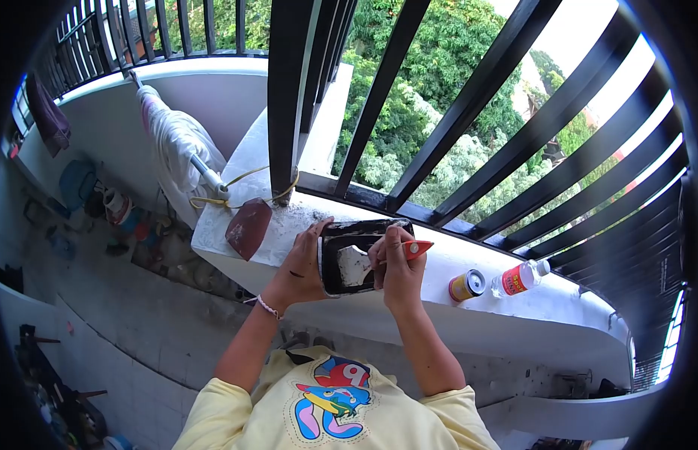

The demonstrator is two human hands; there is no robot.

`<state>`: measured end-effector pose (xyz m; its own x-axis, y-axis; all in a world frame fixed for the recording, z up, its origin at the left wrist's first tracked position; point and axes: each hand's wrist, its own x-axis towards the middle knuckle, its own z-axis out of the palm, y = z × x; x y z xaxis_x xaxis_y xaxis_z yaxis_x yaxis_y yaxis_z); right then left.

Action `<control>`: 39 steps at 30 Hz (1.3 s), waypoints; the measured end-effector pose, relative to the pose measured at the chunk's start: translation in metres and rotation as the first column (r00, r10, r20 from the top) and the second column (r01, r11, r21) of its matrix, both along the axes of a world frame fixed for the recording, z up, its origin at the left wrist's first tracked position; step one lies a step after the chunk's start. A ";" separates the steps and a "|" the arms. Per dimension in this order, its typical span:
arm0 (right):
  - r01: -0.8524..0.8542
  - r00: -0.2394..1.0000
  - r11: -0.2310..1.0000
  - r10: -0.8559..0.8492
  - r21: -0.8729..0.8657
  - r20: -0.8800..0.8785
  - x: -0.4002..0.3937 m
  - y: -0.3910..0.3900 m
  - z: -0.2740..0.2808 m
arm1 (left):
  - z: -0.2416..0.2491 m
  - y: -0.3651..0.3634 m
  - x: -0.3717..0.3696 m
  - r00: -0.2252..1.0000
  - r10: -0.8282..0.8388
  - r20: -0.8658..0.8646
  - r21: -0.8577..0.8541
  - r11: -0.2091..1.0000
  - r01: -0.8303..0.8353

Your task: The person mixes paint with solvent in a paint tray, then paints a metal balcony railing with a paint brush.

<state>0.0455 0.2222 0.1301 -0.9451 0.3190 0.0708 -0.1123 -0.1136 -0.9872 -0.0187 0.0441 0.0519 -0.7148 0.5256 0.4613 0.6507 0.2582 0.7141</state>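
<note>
My left hand is wrapped around the left side of a black-smeared rectangular tray, held at the ledge's inner edge. A pale whitish patch shows in the tray's dark inside. Over the tray's right side, my right hand grips a paintbrush by its red handle, whose pointed end sticks out to the right. The brush's working end does not stand out clearly against the tray. Left of my left hand, a dark red angular piece lies on the ledge. Dark smudges mark my left hand.
A white ledge carries black railing bars. To the right stand a small yellow-and-red can and a clear labelled bottle. White cloth hangs on a pole at left, near a yellow cord. Clutter covers the floor below.
</note>
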 end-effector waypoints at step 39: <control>0.073 0.996 0.762 -0.029 0.644 -0.078 0.003 0.042 0.015 | -0.005 0.002 0.001 0.999 -0.016 0.039 0.056 0.998 0.014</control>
